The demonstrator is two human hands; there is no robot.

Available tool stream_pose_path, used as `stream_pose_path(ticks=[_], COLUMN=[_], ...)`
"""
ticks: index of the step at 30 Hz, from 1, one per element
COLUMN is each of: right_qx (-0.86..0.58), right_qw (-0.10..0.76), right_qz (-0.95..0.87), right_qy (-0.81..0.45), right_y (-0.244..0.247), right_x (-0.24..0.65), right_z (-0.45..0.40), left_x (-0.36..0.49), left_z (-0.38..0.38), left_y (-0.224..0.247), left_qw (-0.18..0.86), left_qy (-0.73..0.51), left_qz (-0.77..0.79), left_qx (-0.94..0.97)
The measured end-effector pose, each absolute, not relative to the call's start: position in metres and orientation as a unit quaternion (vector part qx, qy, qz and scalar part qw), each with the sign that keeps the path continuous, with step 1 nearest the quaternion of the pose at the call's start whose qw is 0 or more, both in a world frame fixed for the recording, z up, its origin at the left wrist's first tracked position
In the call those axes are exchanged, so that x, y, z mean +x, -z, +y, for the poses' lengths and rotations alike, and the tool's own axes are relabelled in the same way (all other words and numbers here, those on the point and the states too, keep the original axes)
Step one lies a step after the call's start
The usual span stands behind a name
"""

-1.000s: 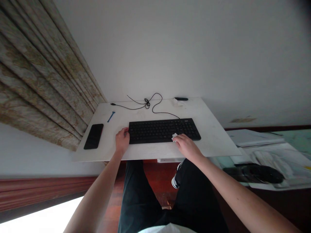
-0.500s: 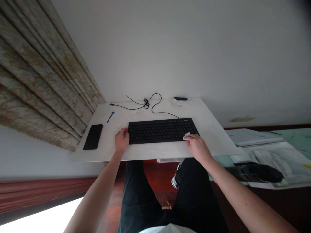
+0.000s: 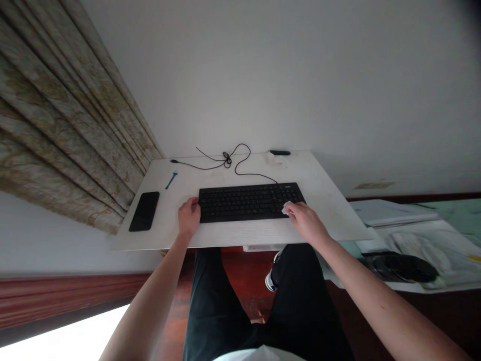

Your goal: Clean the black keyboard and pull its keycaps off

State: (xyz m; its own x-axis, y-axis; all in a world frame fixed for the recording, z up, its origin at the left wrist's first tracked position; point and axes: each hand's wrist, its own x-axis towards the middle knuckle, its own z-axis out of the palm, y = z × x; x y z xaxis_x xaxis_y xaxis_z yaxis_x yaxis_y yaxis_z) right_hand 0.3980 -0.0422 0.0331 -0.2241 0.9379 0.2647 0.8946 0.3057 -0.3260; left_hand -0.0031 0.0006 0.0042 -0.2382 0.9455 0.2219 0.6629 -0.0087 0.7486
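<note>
A black keyboard [image 3: 240, 203] lies flat on the white table [image 3: 240, 230]. My left hand [image 3: 189, 216] is closed at its left end, fingers curled against the edge. In my right hand [image 3: 305, 219], a crumpled white tissue [image 3: 286, 207] is pinched, resting over the number keys at the keyboard's right side. From the back edge of the keyboard runs a thin black cable [image 3: 227, 160], knotted in a small bundle, its plug lying toward the left.
A black phone [image 3: 144, 211] and a small blue tool [image 3: 171, 180] lie left of the keyboard. At the back, a dark slim object [image 3: 280, 152] sits by a whitish scrap. A patterned curtain [image 3: 75, 115] hangs on the left, and papers [image 3: 398, 213] lie beyond the table's right side.
My right hand has shifted slightly left and away from me with the tissue across the number keys. My left hand stays at the keyboard's left end.
</note>
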Motion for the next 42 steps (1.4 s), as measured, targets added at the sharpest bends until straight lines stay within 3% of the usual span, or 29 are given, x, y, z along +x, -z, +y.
stream_pose_path(ticks=[9,20,28,42], right_qx=[-0.587,-0.571,-0.572,-0.549], right_qw=[0.123,0.161,0.036,0.069], right_qz=[-0.794,-0.797,-0.817,-0.823], right_qy=[-0.097,-0.112,-0.072,-0.125], right_y=[-0.051,-0.044,-0.057,-0.061], right_x=[0.397,0.401,0.398,0.4], right_z=[-0.001,0.001,0.013,0.021], left_x=[-0.003,-0.002,-0.002,-0.003], left_z=[0.0,0.0,-0.001,0.001], left_y=[-0.005,-0.006,-0.007,-0.004], left_qw=[0.178,0.174,0.182,0.172], left_qy=[-0.392,-0.396,-0.392,-0.388], left_qz=[0.683,0.683,0.68,0.685], left_qx=[0.591,0.588,0.592,0.592])
